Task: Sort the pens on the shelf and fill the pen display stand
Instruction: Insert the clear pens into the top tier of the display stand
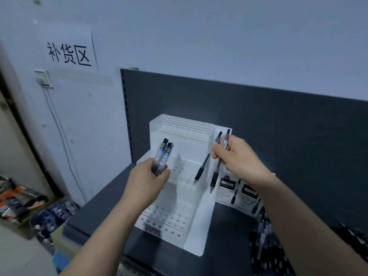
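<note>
Head view: both hands (148,177) grip pens (163,154) above display stand (180,206).

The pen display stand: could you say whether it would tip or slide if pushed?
Tipping seems unlikely: the pen display stand is broad and stepped. It looks like light plastic, holes empty, so it may slide on the smooth shelf.

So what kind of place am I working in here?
Likely a shop's restocking corner: a wall sign reading 补货区 (restock area), a dark retail shelf with a slotted upright, and a white pen display stand.
</note>
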A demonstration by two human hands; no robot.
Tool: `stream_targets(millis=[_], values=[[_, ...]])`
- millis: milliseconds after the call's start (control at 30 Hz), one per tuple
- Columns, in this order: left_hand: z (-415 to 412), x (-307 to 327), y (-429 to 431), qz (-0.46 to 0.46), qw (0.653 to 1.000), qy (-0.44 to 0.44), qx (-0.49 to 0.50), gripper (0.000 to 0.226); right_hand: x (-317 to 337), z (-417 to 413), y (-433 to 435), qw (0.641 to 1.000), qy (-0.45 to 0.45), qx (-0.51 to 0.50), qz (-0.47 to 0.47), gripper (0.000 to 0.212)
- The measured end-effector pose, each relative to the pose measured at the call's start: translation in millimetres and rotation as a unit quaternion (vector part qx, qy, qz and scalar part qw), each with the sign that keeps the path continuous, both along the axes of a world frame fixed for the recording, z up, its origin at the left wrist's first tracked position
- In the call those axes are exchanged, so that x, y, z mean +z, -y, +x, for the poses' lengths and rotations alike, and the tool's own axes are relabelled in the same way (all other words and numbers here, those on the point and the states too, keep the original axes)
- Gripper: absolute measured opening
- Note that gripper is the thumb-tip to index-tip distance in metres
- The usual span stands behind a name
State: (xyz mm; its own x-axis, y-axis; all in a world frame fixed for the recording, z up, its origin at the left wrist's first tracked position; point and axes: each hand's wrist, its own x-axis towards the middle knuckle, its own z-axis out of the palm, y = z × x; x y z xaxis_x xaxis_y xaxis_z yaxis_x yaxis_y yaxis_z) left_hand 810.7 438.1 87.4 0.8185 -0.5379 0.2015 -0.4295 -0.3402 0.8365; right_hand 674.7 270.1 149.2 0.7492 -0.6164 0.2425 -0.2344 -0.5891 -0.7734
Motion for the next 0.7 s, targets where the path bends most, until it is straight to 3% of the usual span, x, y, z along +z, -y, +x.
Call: stream_targets(millis=[133, 267, 700], values=[[59.1, -6.0, -16.5, 0.011, 0.998, 0.002, 0.057, 0.022, 9.4, 46.3, -19.8, 0.999, 0.045, -0.020, -0.009, 0.023], [88.2, -11.4, -18.5, 0.025, 0.999, -0.027, 0.039, 0.030, 8.4, 90.6, -38.9, 0.997, 0.060, -0.041, -0.031, 0.020], [111.1, -20.1, -14.5, -0.036, 0.983, -0.175, -0.033, 0.028, 2.1, 165.0, -41.5, 0.991, -0.040, -0.054, -0.118, 0.024]])
